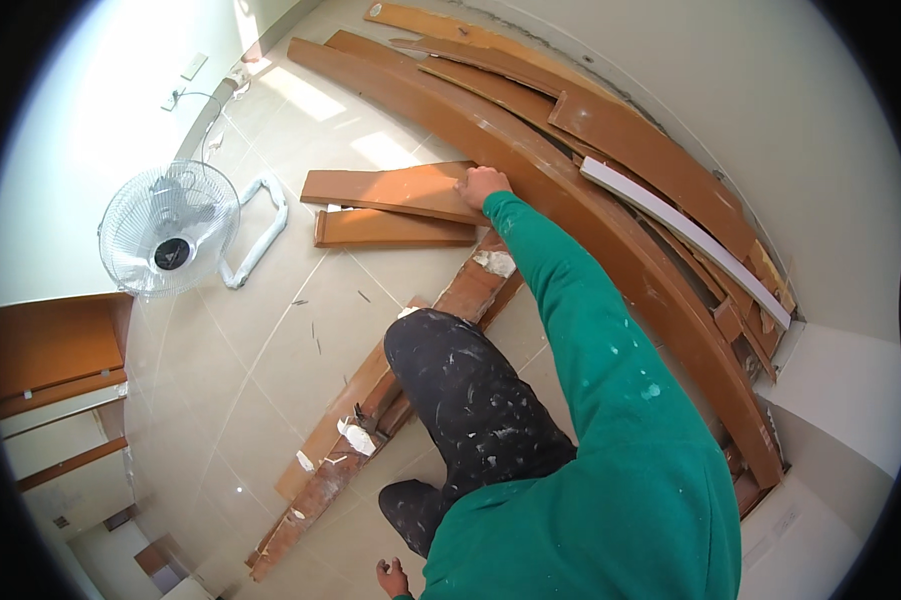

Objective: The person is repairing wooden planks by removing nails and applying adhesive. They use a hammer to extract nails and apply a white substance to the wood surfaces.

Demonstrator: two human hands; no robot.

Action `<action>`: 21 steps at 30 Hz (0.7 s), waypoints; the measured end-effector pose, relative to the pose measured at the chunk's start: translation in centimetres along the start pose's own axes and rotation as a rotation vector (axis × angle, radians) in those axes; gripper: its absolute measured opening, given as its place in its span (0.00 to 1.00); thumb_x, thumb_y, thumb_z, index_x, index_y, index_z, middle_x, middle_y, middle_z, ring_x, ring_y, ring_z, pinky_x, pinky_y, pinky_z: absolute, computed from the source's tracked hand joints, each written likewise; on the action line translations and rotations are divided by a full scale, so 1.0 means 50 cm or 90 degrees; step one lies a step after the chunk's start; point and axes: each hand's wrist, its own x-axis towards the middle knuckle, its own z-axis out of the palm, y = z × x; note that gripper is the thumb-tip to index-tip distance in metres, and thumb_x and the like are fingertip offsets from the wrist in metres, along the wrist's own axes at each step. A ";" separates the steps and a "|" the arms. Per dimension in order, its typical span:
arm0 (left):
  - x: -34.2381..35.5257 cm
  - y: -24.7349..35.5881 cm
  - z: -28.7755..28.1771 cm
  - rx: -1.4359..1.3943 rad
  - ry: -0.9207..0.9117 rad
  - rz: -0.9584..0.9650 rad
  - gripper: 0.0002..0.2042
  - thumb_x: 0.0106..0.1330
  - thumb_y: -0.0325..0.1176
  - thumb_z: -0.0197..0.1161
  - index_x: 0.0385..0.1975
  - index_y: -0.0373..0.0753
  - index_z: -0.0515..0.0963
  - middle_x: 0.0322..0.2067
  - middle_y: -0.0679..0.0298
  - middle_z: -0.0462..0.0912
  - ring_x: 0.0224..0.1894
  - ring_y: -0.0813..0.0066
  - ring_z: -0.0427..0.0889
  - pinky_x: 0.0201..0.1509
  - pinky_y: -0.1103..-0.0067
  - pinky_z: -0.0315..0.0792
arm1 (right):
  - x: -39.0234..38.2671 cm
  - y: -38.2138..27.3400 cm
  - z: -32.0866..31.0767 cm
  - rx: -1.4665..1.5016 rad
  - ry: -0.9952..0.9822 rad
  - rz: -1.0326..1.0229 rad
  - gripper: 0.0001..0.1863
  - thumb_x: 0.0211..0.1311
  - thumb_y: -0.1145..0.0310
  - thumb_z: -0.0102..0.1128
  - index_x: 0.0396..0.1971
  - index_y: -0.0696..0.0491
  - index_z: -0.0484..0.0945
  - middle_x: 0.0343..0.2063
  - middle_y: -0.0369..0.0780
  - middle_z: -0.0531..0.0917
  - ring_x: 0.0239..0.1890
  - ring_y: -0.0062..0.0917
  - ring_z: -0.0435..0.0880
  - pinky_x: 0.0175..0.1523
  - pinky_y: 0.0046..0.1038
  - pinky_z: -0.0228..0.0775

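My right hand (483,187) is stretched out on its green sleeve, with its fingers closed around the right end of a brown wooden board (390,190). Beneath and beside that board is a second, shorter brown board (395,229), partly overlapped by it. At the lower edge, my left hand (392,578) hangs beside my knee, fingers loosely apart and nothing seen in it. Long, worn wooden strips (315,492) with white plaster bits on them run diagonally across the floor, partly hidden by my dark, paint-spotted trouser leg.
A stack of long brown boards (530,150) lies along the right wall, with a white strip (685,235) on top. A round caged fan (170,230) with a pale tubular stand (262,235) is on the tiled floor (230,400). An orange-brown cabinet (55,345) stands left.
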 end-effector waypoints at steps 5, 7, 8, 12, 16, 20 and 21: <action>0.035 0.067 -0.039 -0.061 -0.027 0.044 0.28 0.72 0.36 0.67 0.68 0.33 0.69 0.54 0.54 0.77 0.37 0.71 0.83 0.28 0.75 0.77 | -0.037 0.004 -0.084 0.019 0.192 -0.053 0.22 0.60 0.60 0.68 0.54 0.50 0.81 0.55 0.45 0.81 0.62 0.42 0.78 0.65 0.46 0.71; 0.030 0.071 -0.051 -0.072 -0.033 0.044 0.28 0.71 0.36 0.68 0.68 0.33 0.69 0.55 0.54 0.76 0.37 0.71 0.83 0.28 0.75 0.76 | -0.026 0.085 -0.154 0.068 0.267 0.004 0.25 0.55 0.66 0.70 0.56 0.50 0.80 0.61 0.48 0.78 0.69 0.44 0.71 0.71 0.51 0.64; 0.043 0.088 -0.063 -0.071 -0.040 0.056 0.29 0.71 0.36 0.68 0.68 0.33 0.68 0.55 0.54 0.76 0.37 0.71 0.83 0.28 0.75 0.76 | -0.019 0.164 -0.180 -0.008 0.350 0.057 0.30 0.55 0.67 0.70 0.61 0.48 0.76 0.65 0.49 0.75 0.72 0.46 0.68 0.73 0.53 0.61; 0.029 0.072 -0.065 0.033 -0.046 0.086 0.30 0.70 0.42 0.67 0.67 0.31 0.70 0.57 0.49 0.77 0.48 0.62 0.79 0.44 0.70 0.72 | -0.058 0.363 -0.300 -0.161 0.227 0.285 0.47 0.59 0.69 0.68 0.78 0.37 0.57 0.78 0.49 0.56 0.80 0.48 0.54 0.79 0.57 0.50; 0.039 0.101 -0.071 0.081 -0.064 0.115 0.29 0.69 0.42 0.68 0.65 0.30 0.72 0.55 0.48 0.78 0.50 0.60 0.80 0.48 0.67 0.74 | -0.093 0.496 -0.373 -0.221 -0.017 0.381 0.53 0.57 0.73 0.69 0.80 0.35 0.50 0.80 0.47 0.54 0.81 0.46 0.52 0.79 0.59 0.49; 0.096 0.147 -0.084 0.137 0.011 0.258 0.26 0.67 0.36 0.71 0.61 0.30 0.75 0.50 0.49 0.82 0.45 0.62 0.84 0.44 0.68 0.80 | -0.102 0.563 -0.372 -0.282 -0.006 0.351 0.59 0.51 0.73 0.74 0.81 0.33 0.48 0.77 0.44 0.58 0.78 0.44 0.59 0.77 0.62 0.53; 0.103 0.177 -0.079 0.134 0.007 0.256 0.27 0.68 0.37 0.70 0.63 0.30 0.73 0.51 0.50 0.82 0.46 0.62 0.84 0.46 0.67 0.80 | -0.100 0.576 -0.367 -0.301 0.027 0.339 0.61 0.49 0.72 0.76 0.81 0.33 0.47 0.76 0.44 0.60 0.77 0.44 0.60 0.76 0.62 0.54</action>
